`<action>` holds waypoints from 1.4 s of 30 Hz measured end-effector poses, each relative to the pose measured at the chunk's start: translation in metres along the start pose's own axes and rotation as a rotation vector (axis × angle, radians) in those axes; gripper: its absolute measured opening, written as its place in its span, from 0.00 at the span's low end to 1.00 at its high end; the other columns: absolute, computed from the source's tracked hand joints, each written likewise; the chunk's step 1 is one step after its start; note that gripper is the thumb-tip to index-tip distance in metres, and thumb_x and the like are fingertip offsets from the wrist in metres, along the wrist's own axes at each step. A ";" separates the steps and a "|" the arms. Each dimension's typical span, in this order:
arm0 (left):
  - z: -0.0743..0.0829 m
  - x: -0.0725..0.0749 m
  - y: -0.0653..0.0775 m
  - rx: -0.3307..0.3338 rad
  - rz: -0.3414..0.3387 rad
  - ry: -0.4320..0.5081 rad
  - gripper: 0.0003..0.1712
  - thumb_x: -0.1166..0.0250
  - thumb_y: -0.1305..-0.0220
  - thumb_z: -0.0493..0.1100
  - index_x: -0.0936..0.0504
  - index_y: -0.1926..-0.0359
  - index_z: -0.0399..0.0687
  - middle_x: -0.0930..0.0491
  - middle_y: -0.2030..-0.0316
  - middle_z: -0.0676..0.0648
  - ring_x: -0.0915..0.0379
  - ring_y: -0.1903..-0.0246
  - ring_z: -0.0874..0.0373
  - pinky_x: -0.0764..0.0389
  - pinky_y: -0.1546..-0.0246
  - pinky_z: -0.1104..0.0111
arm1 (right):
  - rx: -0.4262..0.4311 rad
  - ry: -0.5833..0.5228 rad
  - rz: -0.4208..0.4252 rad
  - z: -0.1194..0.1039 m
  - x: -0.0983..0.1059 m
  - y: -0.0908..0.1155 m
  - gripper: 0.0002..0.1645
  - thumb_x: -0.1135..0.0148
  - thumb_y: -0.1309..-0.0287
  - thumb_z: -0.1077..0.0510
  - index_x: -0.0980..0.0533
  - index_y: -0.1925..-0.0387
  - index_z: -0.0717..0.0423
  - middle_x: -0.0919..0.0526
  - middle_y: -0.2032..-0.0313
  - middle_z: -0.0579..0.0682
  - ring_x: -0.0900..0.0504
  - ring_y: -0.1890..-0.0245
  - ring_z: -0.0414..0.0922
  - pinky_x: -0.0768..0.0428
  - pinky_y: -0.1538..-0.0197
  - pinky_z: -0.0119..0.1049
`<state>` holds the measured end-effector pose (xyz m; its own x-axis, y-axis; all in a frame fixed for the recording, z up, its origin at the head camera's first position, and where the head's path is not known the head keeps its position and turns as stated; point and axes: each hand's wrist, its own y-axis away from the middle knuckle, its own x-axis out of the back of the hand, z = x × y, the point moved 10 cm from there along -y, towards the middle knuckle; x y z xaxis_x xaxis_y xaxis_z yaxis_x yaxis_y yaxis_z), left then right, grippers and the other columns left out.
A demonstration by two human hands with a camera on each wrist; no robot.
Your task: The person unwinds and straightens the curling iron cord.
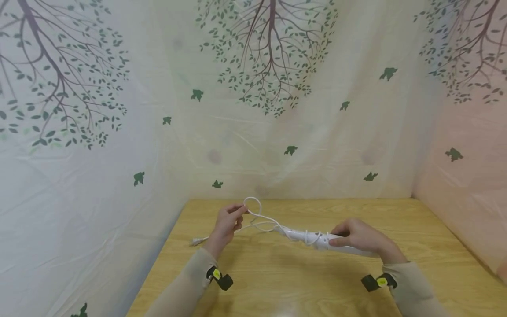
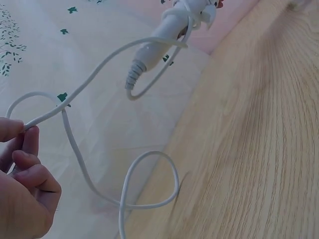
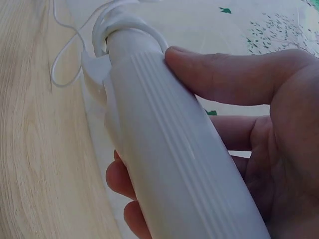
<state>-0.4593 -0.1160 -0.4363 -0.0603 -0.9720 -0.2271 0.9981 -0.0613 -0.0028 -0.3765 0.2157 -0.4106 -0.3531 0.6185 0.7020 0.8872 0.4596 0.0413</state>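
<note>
A white curling iron point(image 1: 299, 235), a long tube with a lever tab and a ribbed barrel point(image 3: 169, 144), is held above the table in my right hand point(image 1: 362, 237). The right thumb lies along one side of the barrel, with fingers curled round the other. White cord point(image 2: 84, 84) winds in loops around the handle part. My left hand point(image 1: 227, 224) pinches the cord between thumb and fingertips, left of the iron. Slack cord loops above and below the pinch. The cord's plug point(image 1: 196, 241) hangs or lies just left of the left hand; which, I cannot tell.
A wood-grain table point(image 1: 261, 281) lies under both hands. Pale curtains point(image 1: 253, 145) printed with trees and green leaf shapes stand behind it and on both sides. Each wrist wears a small black camera, such as the left wrist camera point(image 1: 225, 281).
</note>
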 end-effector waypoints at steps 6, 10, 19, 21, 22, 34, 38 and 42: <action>0.003 0.003 0.009 -0.021 -0.026 0.026 0.04 0.34 0.37 0.39 0.18 0.70 0.48 0.18 0.73 0.53 0.39 0.81 0.65 0.40 0.83 0.75 | -0.086 0.014 0.049 0.015 0.004 0.001 0.18 0.35 0.41 0.46 0.16 0.60 0.57 0.16 0.66 0.48 0.23 0.66 0.46 0.27 0.64 0.39; 0.001 0.007 0.015 -0.025 -0.033 0.027 0.05 0.37 0.35 0.37 0.18 0.69 0.46 0.18 0.73 0.52 0.40 0.81 0.64 0.40 0.83 0.74 | -0.137 0.041 0.097 0.027 0.009 0.003 0.20 0.36 0.40 0.45 0.17 0.59 0.58 0.16 0.65 0.49 0.23 0.66 0.45 0.26 0.65 0.39; -0.011 0.019 0.023 -0.004 -0.011 0.044 0.02 0.37 0.35 0.36 0.19 0.66 0.42 0.19 0.73 0.53 0.41 0.82 0.65 0.40 0.84 0.75 | -0.199 0.066 0.157 0.044 0.022 0.008 0.29 0.37 0.40 0.40 0.19 0.51 0.61 0.17 0.59 0.52 0.23 0.64 0.45 0.26 0.65 0.38; -0.016 0.020 0.024 0.006 -0.006 0.042 0.02 0.36 0.36 0.36 0.18 0.67 0.44 0.19 0.73 0.53 0.41 0.82 0.65 0.40 0.84 0.75 | -0.206 0.066 0.168 0.045 0.024 0.009 0.29 0.37 0.40 0.40 0.19 0.51 0.61 0.17 0.58 0.52 0.23 0.64 0.45 0.26 0.65 0.38; -0.018 0.021 0.025 0.011 -0.003 0.042 0.03 0.36 0.36 0.36 0.19 0.68 0.45 0.19 0.73 0.53 0.41 0.82 0.65 0.40 0.84 0.75 | -0.207 0.066 0.171 0.046 0.024 0.009 0.29 0.37 0.40 0.40 0.19 0.51 0.61 0.17 0.58 0.52 0.24 0.64 0.45 0.26 0.65 0.38; -0.039 0.019 0.033 0.073 -0.060 0.018 0.07 0.37 0.36 0.34 0.19 0.71 0.48 0.19 0.74 0.53 0.44 0.86 0.66 0.42 0.85 0.75 | -0.198 0.021 0.241 0.045 0.034 0.016 0.34 0.39 0.39 0.39 0.23 0.45 0.64 0.17 0.54 0.58 0.22 0.63 0.46 0.25 0.65 0.38; -0.050 0.014 0.035 0.098 -0.065 0.005 0.08 0.38 0.35 0.34 0.19 0.71 0.48 0.19 0.74 0.54 0.46 0.87 0.67 0.43 0.85 0.75 | -0.180 -0.003 0.244 0.039 0.038 0.017 0.34 0.40 0.37 0.40 0.24 0.43 0.65 0.17 0.53 0.60 0.22 0.62 0.47 0.25 0.65 0.38; -0.061 0.009 0.032 0.095 -0.055 -0.029 0.03 0.36 0.36 0.37 0.18 0.68 0.47 0.19 0.73 0.54 0.45 0.85 0.67 0.42 0.85 0.76 | -0.162 -0.007 0.242 0.033 0.041 0.015 0.34 0.39 0.38 0.40 0.23 0.43 0.62 0.17 0.54 0.57 0.22 0.63 0.47 0.25 0.64 0.39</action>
<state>-0.4274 -0.1131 -0.4981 -0.1166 -0.9727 -0.2006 0.9879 -0.1344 0.0779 -0.3880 0.2690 -0.4048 -0.1274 0.7026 0.7000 0.9815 0.1910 -0.0131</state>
